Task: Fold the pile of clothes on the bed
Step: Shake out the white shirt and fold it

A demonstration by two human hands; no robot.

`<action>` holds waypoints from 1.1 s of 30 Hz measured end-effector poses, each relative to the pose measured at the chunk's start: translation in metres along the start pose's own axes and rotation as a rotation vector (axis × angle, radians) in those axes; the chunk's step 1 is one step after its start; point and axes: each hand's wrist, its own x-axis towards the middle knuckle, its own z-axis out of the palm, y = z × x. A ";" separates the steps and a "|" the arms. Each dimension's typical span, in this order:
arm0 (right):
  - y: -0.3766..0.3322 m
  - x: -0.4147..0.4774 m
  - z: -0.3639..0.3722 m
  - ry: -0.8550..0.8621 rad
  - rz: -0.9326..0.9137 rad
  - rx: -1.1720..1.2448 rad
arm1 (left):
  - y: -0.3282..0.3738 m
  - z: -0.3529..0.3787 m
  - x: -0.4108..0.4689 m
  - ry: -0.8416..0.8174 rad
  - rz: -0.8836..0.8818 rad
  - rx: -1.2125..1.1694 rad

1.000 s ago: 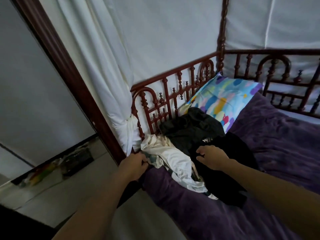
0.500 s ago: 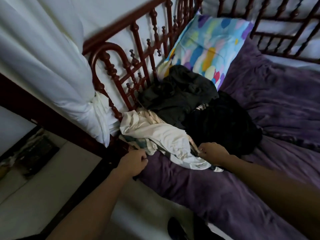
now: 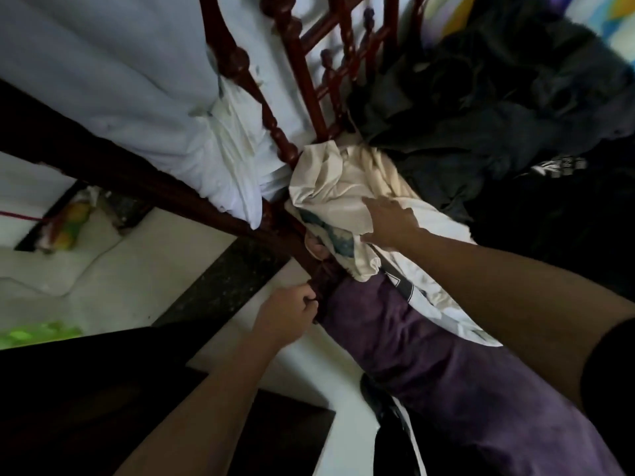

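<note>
Head view, looking steeply down at the bed's corner. Light is dim and the edges are blurred.

Right hand [image 3: 388,223]: palm down on the white garment [image 3: 336,180], fingers fairly straight and pointing toward the headboard [image 3: 295,63]. No pinch that I can see; it rests flat on the cloth.

Left hand [image 3: 287,316]: at the bed's edge, nearer the camera than the right. Fingers are curled tight, with the knuckles against a dark fold of the purple blanket [image 3: 446,372] where it meets the post [image 3: 137,180]. It looks to be gripping that fold.

White garment: crumpled and unfolded, lying on the blanket at the bed's corner. Its upper end touches the foot of the headboard spindles, and its lower end trails under the right forearm. Blue-green print on the near side, black line marks lower down.

Dark clothes [image 3: 481,108]: heaped just beside the white garment on its right, against the headboard. Unfolded. A black piece [image 3: 556,164] with white print lies on the heap's near side.

Pillow [image 3: 615,13]: bright patches, showing behind the heap at the top edge.

White curtain [image 3: 137,84]: bunched left of the headboard and hanging over the post. Pale floor [image 3: 144,269] lies below, with a small colourful thing [image 3: 68,223] on it, too blurred to name.
</note>
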 end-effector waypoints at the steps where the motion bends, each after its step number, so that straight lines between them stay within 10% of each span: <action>1: 0.002 0.004 0.003 -0.009 0.008 -0.052 | 0.001 0.001 0.006 -0.002 0.001 0.000; 10: 0.126 -0.088 0.017 0.306 0.288 0.458 | 0.069 -0.018 0.077 0.144 0.110 0.071; 19: 0.242 -0.207 0.073 0.007 0.644 0.257 | 0.141 -0.004 0.176 0.220 0.183 0.251; 26: 0.180 -0.078 0.012 0.471 0.274 0.300 | 0.147 0.013 0.206 0.160 0.311 0.487; 33: 0.142 -0.011 -0.005 0.226 0.336 0.671 | 0.138 0.017 0.188 0.073 0.158 0.097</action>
